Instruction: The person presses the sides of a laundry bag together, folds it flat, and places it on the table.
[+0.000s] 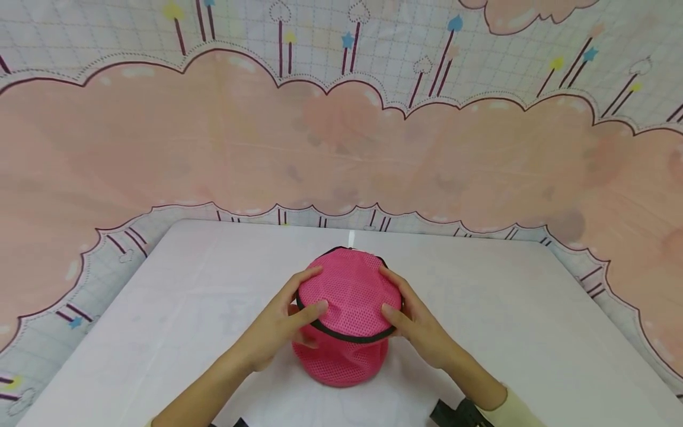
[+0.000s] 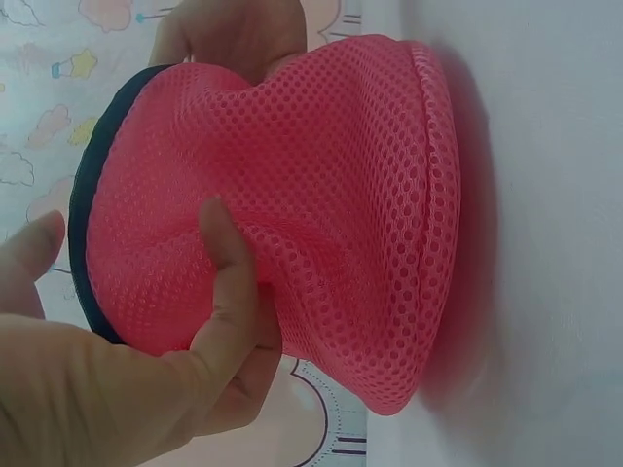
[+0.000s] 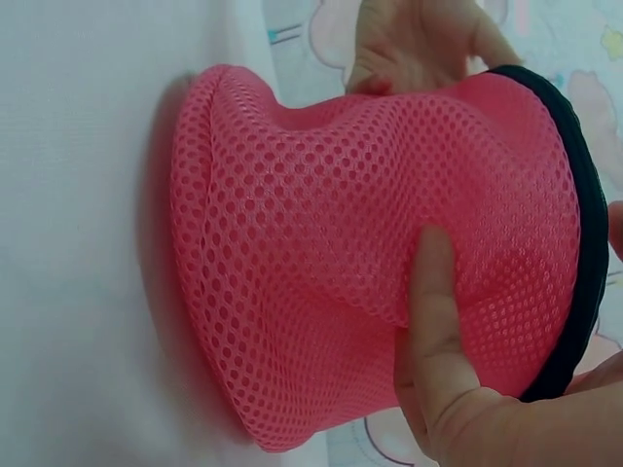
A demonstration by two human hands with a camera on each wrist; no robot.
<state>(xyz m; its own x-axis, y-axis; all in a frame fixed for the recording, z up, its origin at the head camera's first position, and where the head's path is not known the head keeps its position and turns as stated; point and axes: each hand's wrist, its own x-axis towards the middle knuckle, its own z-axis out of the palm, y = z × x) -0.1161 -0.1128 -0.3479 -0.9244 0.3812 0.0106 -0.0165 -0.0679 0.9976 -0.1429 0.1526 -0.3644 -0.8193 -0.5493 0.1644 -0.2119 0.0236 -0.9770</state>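
A pink mesh bag with black trim round its top edge stands on the white table, its round lid facing up toward the head view. My left hand grips its left side, thumb on the lid and other fingers along the wall. From the opposite side my right hand holds it the same way, thumb over the black edge. Both wrist views show fingers pressing dents into the mesh wall, and the bag's base resting at the table surface. What the bag contains is hidden.
The white table stretches to both sides and behind the bag. Beyond its back edge hangs a patterned cloth with pink clouds and stars. Dark objects show at the front edge near the right forearm.
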